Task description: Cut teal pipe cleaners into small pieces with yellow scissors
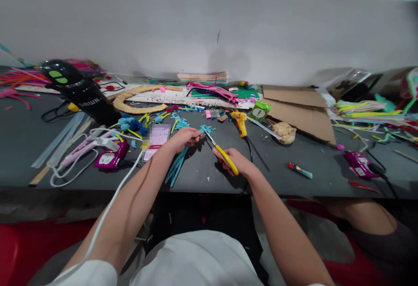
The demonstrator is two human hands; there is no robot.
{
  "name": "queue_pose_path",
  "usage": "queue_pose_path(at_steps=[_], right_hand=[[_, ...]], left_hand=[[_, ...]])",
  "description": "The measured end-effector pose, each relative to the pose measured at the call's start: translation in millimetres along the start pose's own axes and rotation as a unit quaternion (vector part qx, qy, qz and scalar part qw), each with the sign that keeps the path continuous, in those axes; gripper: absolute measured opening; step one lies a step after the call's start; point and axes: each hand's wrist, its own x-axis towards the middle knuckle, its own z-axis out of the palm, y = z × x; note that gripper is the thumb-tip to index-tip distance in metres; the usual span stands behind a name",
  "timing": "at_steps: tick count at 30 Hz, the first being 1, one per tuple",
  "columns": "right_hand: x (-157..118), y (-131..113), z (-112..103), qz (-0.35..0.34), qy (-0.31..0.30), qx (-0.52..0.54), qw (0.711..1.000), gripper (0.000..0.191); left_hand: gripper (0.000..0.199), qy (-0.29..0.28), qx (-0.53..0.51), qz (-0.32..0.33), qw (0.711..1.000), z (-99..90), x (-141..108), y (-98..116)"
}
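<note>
My right hand is wrapped round the yellow handles of a pair of scissors, whose blades point up and left toward my left hand. With fingertips pinched together, my left hand grips light blue pipe cleaners just left of the blade tips. Long blue pipe cleaners trail below that hand toward the table's front edge. Short blue cut pieces lie by the blade tips, and more blue bits lie behind my left hand. A phone with its screen lit lies left of my left hand.
A yellow glue gun, a green box, a crumpled beige ball and cardboard are to the right. Leftward stand a leaning black bottle, a purple box and a white cable. Another person's leg shows at right.
</note>
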Motion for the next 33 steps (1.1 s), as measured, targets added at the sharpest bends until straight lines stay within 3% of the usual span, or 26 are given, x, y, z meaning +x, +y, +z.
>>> queue_pose_path(at_steps=[33], right_hand=[[2.0, -4.2, 0.4, 0.003, 0.016, -0.043, 0.999, 0.064]], left_hand=[[0.018, -0.003, 0.003, -0.019, 1.000, 5.8, -0.6, 0.9]])
